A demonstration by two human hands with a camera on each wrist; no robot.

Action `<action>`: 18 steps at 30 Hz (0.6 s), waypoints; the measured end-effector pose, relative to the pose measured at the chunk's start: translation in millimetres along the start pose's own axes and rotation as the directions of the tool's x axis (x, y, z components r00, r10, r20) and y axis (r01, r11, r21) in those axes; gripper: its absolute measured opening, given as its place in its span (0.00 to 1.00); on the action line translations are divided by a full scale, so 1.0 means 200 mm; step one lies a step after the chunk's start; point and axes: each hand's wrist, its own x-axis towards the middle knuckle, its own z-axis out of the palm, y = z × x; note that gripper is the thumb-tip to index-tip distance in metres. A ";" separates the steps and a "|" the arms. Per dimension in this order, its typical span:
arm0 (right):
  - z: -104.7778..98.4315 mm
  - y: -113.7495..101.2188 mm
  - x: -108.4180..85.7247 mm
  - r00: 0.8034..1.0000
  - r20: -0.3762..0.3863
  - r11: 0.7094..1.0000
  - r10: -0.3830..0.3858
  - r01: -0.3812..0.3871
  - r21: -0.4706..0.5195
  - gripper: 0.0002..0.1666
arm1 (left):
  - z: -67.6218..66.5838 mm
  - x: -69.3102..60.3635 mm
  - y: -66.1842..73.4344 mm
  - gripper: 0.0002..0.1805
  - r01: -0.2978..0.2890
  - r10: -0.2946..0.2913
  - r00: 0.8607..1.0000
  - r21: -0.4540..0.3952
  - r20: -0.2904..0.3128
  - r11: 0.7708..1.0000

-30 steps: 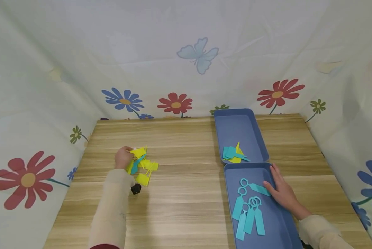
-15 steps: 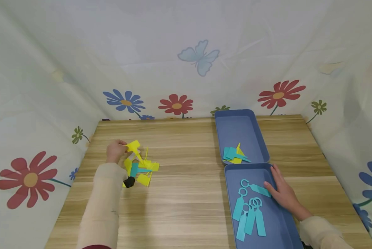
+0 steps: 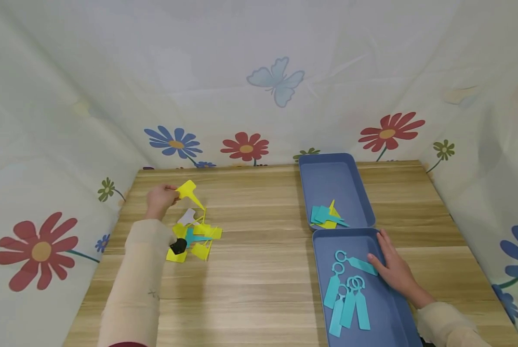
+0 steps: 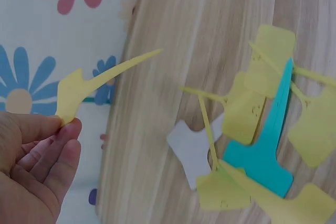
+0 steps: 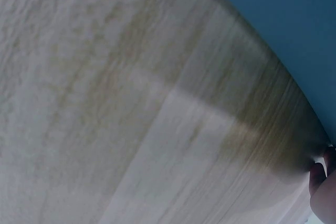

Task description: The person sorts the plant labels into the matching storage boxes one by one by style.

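My left hand pinches a yellow T-shaped plant label by its wide head, its pointed stem slanting down to the right. In the left wrist view, thumb and fingertips hold the same yellow label apart from the pile. That pile has several yellow labels, a teal label and a white label. My right hand rests on the right rim of the near blue tray, fingers extended and thumb over the inner side. Several teal hook-topped tags lie in that tray.
A second blue tray adjoins the near one at the back, with teal and yellow T-shaped labels at its front end. Both trays stand on a wood-grain table. A flower-printed sheet surrounds the table's back and sides.
My left hand has drawn a yellow label out of the pile and moved it up and left. The white label is now uncovered, and the teal one has turned. The right hand has stayed put.
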 end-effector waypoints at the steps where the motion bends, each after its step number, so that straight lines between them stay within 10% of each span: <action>1: 0.00 0.00 0.00 1.000 0.000 1.000 0.002 -0.002 -0.001 0.42 | 0.01 0.00 0.02 0.17 0.003 -0.003 1.000 -0.033 0.006 0.999; 18: -0.02 -0.02 0.00 1.000 -0.002 1.000 0.001 -0.001 0.010 0.41 | 0.25 -0.06 0.27 0.17 0.151 -0.091 0.978 -0.331 0.190 0.932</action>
